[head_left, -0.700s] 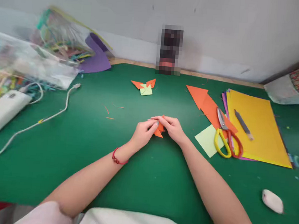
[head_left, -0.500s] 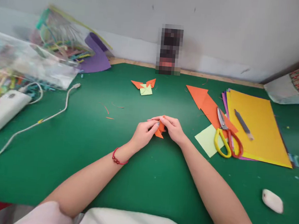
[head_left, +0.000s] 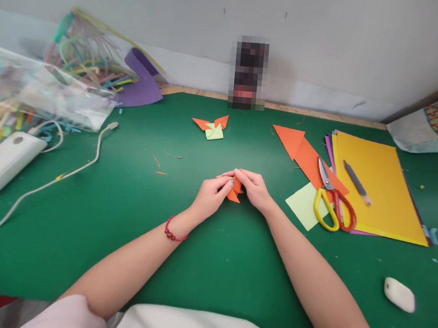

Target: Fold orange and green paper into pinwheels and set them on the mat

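Note:
Both hands meet over a small piece of folded orange paper [head_left: 234, 195] near the middle of the green table. My left hand [head_left: 211, 196] is closed on its left side, thumb pressed on top. From the right, my right hand [head_left: 254, 188] grips the same paper, its fingertips at the far edge. Much of the paper is hidden under the fingers, and a pointed corner sticks out towards me. Beyond the hands lie small folded orange pieces [head_left: 200, 124] and a folded pale green piece [head_left: 214, 132].
On the right, scissors [head_left: 326, 192] with yellow and red handles rest on orange paper [head_left: 288, 139] and a pale green square [head_left: 304, 206]. A grey pen [head_left: 356, 181] lies on yellow sheets [head_left: 386, 197]. A white power bank [head_left: 9, 162], cable [head_left: 52, 184] and plastic bag [head_left: 76, 97] are left.

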Motion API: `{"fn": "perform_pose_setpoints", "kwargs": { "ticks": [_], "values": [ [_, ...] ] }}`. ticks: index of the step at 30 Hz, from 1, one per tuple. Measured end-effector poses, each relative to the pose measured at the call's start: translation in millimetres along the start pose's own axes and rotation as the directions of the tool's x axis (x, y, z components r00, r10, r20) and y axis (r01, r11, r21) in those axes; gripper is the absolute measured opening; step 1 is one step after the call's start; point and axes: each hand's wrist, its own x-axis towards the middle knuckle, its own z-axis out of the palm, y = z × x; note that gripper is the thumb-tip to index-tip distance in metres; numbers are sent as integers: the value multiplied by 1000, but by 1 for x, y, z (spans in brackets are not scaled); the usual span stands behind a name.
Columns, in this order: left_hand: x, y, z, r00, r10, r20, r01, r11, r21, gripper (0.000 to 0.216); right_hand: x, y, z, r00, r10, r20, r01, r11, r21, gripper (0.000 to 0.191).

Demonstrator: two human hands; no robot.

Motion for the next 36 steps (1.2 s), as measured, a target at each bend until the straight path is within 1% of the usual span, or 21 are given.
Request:
{"fn": "perform_pose_setpoints", "kwargs": {
  "ticks": [4, 8, 14, 16, 18, 21, 23, 25, 28, 31, 33, 36],
  "values": [
    [0, 2, 0, 1000, 0, 13, 0, 1000, 0, 27, 0, -1, 0, 1000, 8, 22, -9, 999, 40, 43],
    [0, 3, -1, 1000, -14, 14, 14, 1000, -13, 27, 0, -2, 0, 1000, 13, 19, -14, 999, 33, 44],
    [0, 1, -1, 996, -83, 13, 83, 996, -10, 31, 1, -2, -2, 999, 23, 44, -24, 999, 34, 48],
    [1, 1, -1, 992, -121, 31, 123, 990, -67, 30, 0, -2, -2, 998, 16, 61, -18, 999, 31, 47],
    [1, 3, -1, 987, -146, 67, 156, 970, -185, 30, -1, -3, -2, 997, 12, 70, -13, 1000, 7, 48],
    [3, 6, -1, 981, -161, 107, 190, 913, -362, 32, -3, -4, -1, 997, 1, 78, 5, 997, -73, 47],
    [4, 6, 0, 977, -182, 110, 212, 886, -413, 34, -4, -4, -1, 995, -16, 94, 25, 994, -105, 46],
    [5, 5, 0, 974, -200, 108, 227, 876, -426, 34, -5, -4, -1, 994, -18, 110, 29, 994, -102, 45],
    [6, 3, 0, 974, -200, 105, 225, 878, -422, 33, -5, -3, -1, 994, -2, 111, 12, 995, -96, 45],
    [5, 2, -2, 978, -188, 88, 207, 905, -371, 31, -5, -4, 0, 993, -6, 119, 17, 996, -84, 46],
    [4, 2, -3, 983, -173, 67, 185, 937, -295, 28, -5, -5, 0, 992, -17, 125, 26, 997, -67, 47],
    [2, 3, -4, 992, -129, 3, 128, 983, -130, 26, -4, -5, -1, 991, -15, 135, 22, 998, -54, 46]
  ]
}}
